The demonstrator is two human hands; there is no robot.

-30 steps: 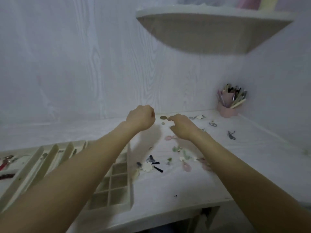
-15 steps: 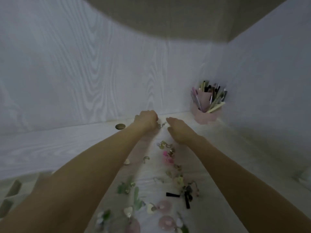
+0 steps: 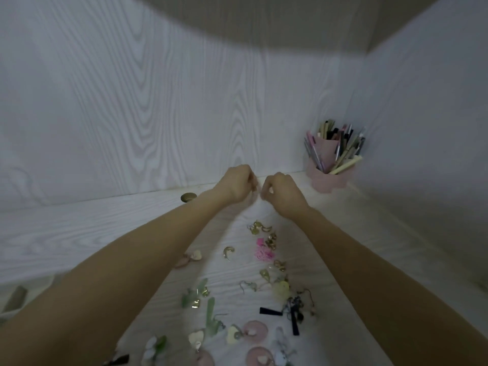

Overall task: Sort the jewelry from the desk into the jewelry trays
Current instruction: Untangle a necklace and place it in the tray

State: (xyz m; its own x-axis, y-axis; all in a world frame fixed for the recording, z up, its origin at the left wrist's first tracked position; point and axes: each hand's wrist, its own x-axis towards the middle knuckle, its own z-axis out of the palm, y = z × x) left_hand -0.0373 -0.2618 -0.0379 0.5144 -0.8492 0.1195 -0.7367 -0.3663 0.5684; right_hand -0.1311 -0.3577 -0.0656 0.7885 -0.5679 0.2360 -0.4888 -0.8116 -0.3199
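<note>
The left hand [image 3: 236,184] and right hand [image 3: 281,192] hover with fingers curled at the desk's [image 3: 79,233] rear; blur hides any held piece. Judged step: picking up. Next, carry it to a tray.

Matt white woodgrain desk [image 3: 79,233], glossy gold-metal earrings [image 3: 260,228]

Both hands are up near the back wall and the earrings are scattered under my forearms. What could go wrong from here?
1. The left hand and right hand are curled close together; whatever they pinch is too blurred to identify, and a small piece could drop unseen.
2. The forearms hang over the loose earrings; lowering them could sweep pieces together or off the desk.
3. The black tassel cluster looks tangled and may drag neighbours when lifted.
</note>
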